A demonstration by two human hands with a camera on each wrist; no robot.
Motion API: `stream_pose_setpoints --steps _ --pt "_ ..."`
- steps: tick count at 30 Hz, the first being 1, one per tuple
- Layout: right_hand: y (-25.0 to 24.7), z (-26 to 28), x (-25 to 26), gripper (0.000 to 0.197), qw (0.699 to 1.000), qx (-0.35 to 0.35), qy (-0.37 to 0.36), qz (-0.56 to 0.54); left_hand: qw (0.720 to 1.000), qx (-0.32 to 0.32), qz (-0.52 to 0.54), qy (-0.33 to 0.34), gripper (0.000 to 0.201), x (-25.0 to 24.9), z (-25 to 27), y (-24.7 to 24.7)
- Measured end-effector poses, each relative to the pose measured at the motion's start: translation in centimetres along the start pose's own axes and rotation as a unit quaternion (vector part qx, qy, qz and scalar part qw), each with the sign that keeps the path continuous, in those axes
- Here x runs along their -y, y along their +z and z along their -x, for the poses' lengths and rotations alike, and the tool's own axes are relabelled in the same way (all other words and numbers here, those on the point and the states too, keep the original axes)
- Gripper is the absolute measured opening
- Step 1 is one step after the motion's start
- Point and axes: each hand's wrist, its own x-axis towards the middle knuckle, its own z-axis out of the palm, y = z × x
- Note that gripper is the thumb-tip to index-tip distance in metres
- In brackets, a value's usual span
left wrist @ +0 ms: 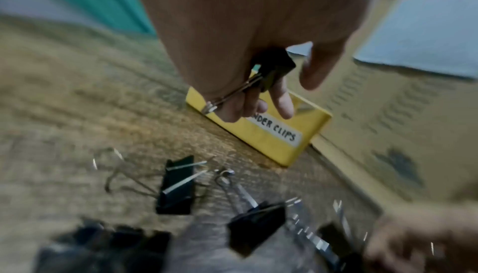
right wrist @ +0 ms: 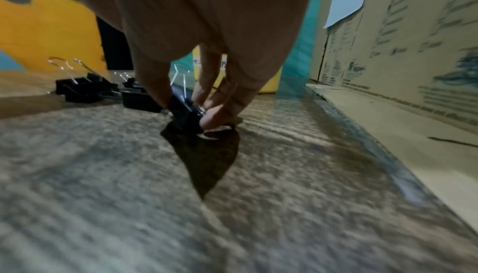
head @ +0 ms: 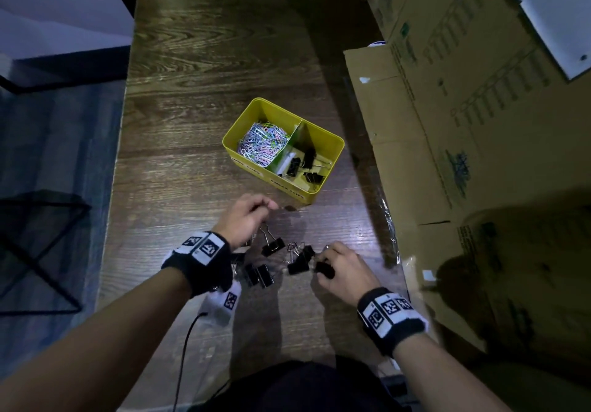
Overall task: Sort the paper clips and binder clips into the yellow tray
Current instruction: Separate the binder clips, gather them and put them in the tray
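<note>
On grained wood, both hands (head: 246, 216) (head: 343, 271) pinch black wire-handled binder clips (left wrist: 274, 68) (right wrist: 185, 111).

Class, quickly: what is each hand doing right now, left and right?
Left hand: grips a black binder clip, lifted off the table.
Right hand: pinches another binder clip resting on the table.

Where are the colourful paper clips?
In the head view, the pastel wire paper clips fill the left compartment of the yellow plastic tray.

Bare arms; 2 black wristbands (head: 204, 264) w/ white b&w marker tags.
</note>
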Motion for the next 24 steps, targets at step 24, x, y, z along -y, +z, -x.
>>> stream_pose_setpoints --steps 24 --pt "-3.6 -2.6 2.4 0.058 0.996 0.024 -0.023 0.085 0.971 0.06 -0.233 0.005 0.032 1.7 1.3 1.9"
